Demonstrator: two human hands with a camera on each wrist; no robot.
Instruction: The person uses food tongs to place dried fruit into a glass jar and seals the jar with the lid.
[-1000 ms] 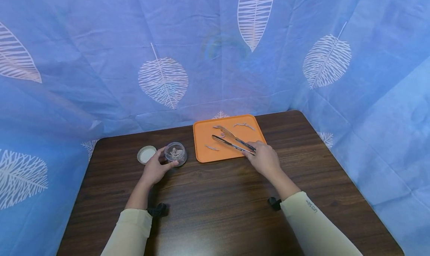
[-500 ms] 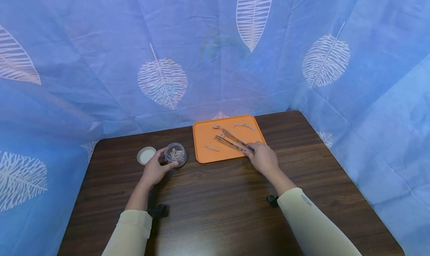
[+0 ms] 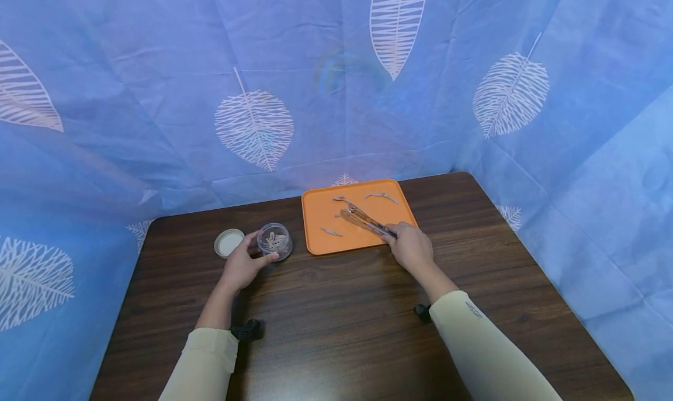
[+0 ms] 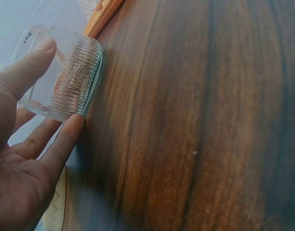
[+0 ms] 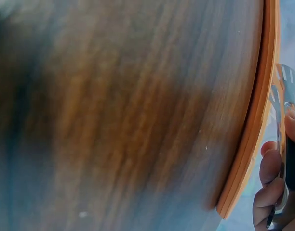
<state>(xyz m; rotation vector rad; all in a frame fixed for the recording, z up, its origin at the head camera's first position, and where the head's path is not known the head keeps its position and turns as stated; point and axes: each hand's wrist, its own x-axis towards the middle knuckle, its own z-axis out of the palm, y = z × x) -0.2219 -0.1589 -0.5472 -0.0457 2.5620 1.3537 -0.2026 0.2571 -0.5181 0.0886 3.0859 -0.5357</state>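
My left hand [image 3: 244, 265] holds a clear jar [image 3: 275, 241] on the table, thumb on one side and fingers on the other. In the left wrist view, several pale, shrivelled strips show through the ribbed wall of the jar [image 4: 77, 77]. My right hand [image 3: 412, 246] grips metal tongs [image 3: 370, 221] with dark handles over the orange tray [image 3: 344, 244]. The tongs' arms are squeezed close together, their tips low above the tray's middle. Whether they pinch a piece cannot be made out. Thin greyish strips [image 3: 331, 232] lie scattered on the tray around the tips.
A round lid [image 3: 229, 243] with a pale inner face lies on the table left of the jar. The dark wooden table [image 3: 336, 319] extends toward the person. A blue cloth [image 3: 158, 97] with white leaf prints hangs behind its far edge and at both sides.
The arms of the tongs have been squeezed together, and a small curled piece between their tips is now covered. My right forearm has shifted slightly left. My left hand and the jar stay put.
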